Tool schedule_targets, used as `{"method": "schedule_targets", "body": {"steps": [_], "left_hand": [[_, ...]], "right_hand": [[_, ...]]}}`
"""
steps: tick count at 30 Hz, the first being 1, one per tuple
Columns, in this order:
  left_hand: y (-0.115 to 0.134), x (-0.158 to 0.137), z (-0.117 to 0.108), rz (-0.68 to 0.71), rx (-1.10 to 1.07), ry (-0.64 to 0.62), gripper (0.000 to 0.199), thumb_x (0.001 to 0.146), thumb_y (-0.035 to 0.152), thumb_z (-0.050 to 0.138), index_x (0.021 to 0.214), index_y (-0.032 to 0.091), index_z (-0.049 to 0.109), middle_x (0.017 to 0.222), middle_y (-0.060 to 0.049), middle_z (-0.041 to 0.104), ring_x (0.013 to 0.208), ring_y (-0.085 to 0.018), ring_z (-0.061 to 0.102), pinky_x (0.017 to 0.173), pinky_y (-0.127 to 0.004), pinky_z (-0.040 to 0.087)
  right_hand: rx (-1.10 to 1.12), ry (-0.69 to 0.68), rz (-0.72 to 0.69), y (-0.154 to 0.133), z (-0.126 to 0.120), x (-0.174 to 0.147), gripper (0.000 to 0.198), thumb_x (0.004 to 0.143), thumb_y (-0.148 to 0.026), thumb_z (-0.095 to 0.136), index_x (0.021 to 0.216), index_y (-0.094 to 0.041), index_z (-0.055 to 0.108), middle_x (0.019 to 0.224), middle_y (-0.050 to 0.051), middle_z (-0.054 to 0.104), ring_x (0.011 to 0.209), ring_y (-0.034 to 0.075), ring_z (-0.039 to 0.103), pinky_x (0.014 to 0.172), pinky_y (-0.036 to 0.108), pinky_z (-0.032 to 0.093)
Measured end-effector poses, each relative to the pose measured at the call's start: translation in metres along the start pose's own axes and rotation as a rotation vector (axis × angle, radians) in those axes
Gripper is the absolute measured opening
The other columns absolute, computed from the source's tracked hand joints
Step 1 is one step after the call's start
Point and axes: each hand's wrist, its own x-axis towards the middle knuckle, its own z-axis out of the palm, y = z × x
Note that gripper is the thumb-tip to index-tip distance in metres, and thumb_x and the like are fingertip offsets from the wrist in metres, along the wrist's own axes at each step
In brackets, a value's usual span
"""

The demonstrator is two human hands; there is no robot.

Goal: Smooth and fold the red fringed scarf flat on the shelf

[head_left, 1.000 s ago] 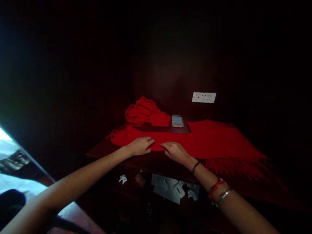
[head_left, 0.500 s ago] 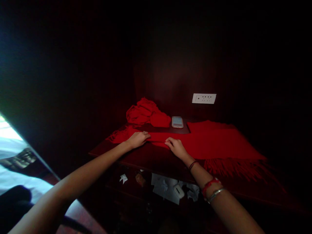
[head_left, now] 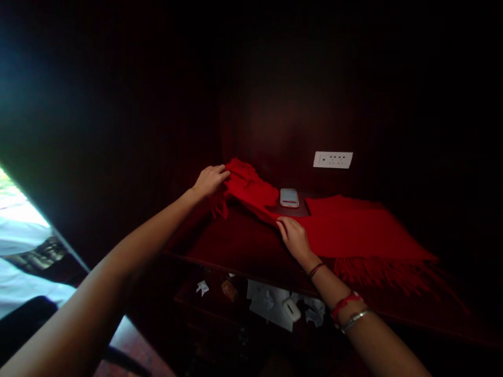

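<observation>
A red fringed scarf (head_left: 353, 230) lies across the dark desk, its wide right part spread flat with the fringe toward the front. My left hand (head_left: 212, 179) is closed on the scarf's narrower left part and holds it raised above the desk. Lower and to the right, my right hand (head_left: 294, 235) pinches the same scarf along its front edge. The stretch between my hands slopes up to the left, and some fringe hangs below my left hand. Behind it sits a bunched red cloth (head_left: 267, 191), partly hidden by the lifted scarf.
A phone (head_left: 290, 197) lies behind the scarf, near the wall with a white socket panel (head_left: 332, 159). On the lower shelf are paper sheets (head_left: 259, 301), a small white device (head_left: 291, 310), an orange-brown box (head_left: 229, 290) and a paper scrap (head_left: 202, 288).
My left hand has moved up and slightly left, lifting the scarf's left end off the desk. My right hand has shifted slightly right, still pinching the scarf.
</observation>
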Motion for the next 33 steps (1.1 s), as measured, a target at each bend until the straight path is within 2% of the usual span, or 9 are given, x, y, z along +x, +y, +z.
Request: {"method": "schedule_targets", "body": {"steps": [2,5,7,12,21,25,28,31,33], "left_hand": [[-0.004,-0.006,-0.004,0.128,-0.020,0.015,0.023,0.080,0.016,0.039,0.096,0.019,0.055,0.094,-0.007,0.052,0.089,-0.018,0.049,0.078,-0.031,0.036],[-0.010,-0.042,0.007,0.363,-0.079,-0.144,0.023,0.080,0.014,0.040,0.093,0.022,0.057,0.095,-0.004,0.054,0.090,-0.015,0.048,0.081,-0.027,0.034],[-0.013,-0.073,0.020,0.425,-0.079,-0.231,0.024,0.079,0.012,0.041,0.094,0.022,0.057,0.096,-0.004,0.055,0.089,-0.015,0.049,0.081,-0.026,0.034],[-0.021,-0.111,0.045,0.296,-0.008,-0.228,0.024,0.079,0.011,0.040,0.096,0.019,0.055,0.096,-0.007,0.055,0.085,-0.016,0.051,0.079,-0.030,0.034],[-0.046,-0.072,0.026,0.222,0.023,-0.107,0.020,0.079,0.014,0.040,0.085,0.019,0.058,0.086,-0.008,0.056,0.085,-0.019,0.049,0.080,-0.035,0.030],[-0.034,-0.096,0.037,0.275,-0.099,-0.456,0.024,0.074,0.008,0.042,0.088,0.020,0.058,0.089,-0.008,0.058,0.085,-0.019,0.051,0.077,-0.031,0.033],[-0.027,-0.111,0.047,0.149,-0.252,-0.834,0.033,0.065,0.006,0.047,0.095,0.019,0.055,0.088,-0.007,0.060,0.078,-0.018,0.055,0.067,-0.027,0.038],[-0.029,-0.101,0.042,-0.010,-0.450,-1.131,0.046,0.056,0.010,0.056,0.102,0.015,0.051,0.086,-0.006,0.061,0.072,-0.018,0.055,0.058,-0.022,0.039],[-0.031,-0.084,0.034,-0.031,-0.658,-1.206,0.053,0.055,0.017,0.061,0.107,0.016,0.048,0.089,-0.005,0.061,0.075,-0.017,0.055,0.060,-0.021,0.040]], "right_hand": [[-0.023,-0.074,-0.071,-0.004,-0.003,-0.001,0.021,0.085,-0.023,0.032,0.086,-0.016,0.052,0.082,0.007,0.058,0.076,0.016,0.052,0.072,0.026,0.038],[-0.054,-0.291,-0.211,-0.010,-0.006,-0.004,0.018,0.084,-0.023,0.034,0.081,-0.016,0.051,0.079,0.005,0.057,0.074,0.014,0.050,0.070,0.025,0.037],[-0.070,-0.413,-0.278,-0.013,-0.005,-0.005,0.017,0.085,-0.023,0.035,0.079,-0.017,0.049,0.078,0.004,0.056,0.073,0.013,0.050,0.069,0.025,0.036],[-0.067,-0.542,-0.294,-0.016,-0.003,-0.007,0.018,0.086,-0.025,0.032,0.080,-0.016,0.047,0.079,0.004,0.056,0.072,0.012,0.050,0.067,0.023,0.035],[-0.051,-0.575,-0.261,-0.017,-0.005,-0.009,0.017,0.086,-0.025,0.033,0.085,-0.017,0.048,0.087,0.006,0.057,0.085,0.014,0.051,0.074,0.027,0.036],[-0.037,-0.579,-0.244,-0.016,-0.002,-0.009,0.017,0.085,-0.023,0.034,0.091,-0.018,0.049,0.095,0.008,0.057,0.102,0.018,0.046,0.081,0.033,0.035],[-0.019,-0.573,-0.242,-0.015,-0.001,-0.009,0.018,0.085,-0.023,0.033,0.091,-0.017,0.049,0.097,0.008,0.057,0.104,0.019,0.045,0.081,0.034,0.034],[0.017,-0.564,-0.247,-0.014,-0.002,-0.008,0.019,0.085,-0.025,0.034,0.089,-0.017,0.051,0.093,0.007,0.058,0.100,0.018,0.048,0.081,0.032,0.035],[0.046,-0.558,-0.239,-0.014,-0.002,-0.007,0.019,0.084,-0.027,0.037,0.088,-0.017,0.052,0.091,0.006,0.058,0.096,0.017,0.049,0.080,0.030,0.035]]}}
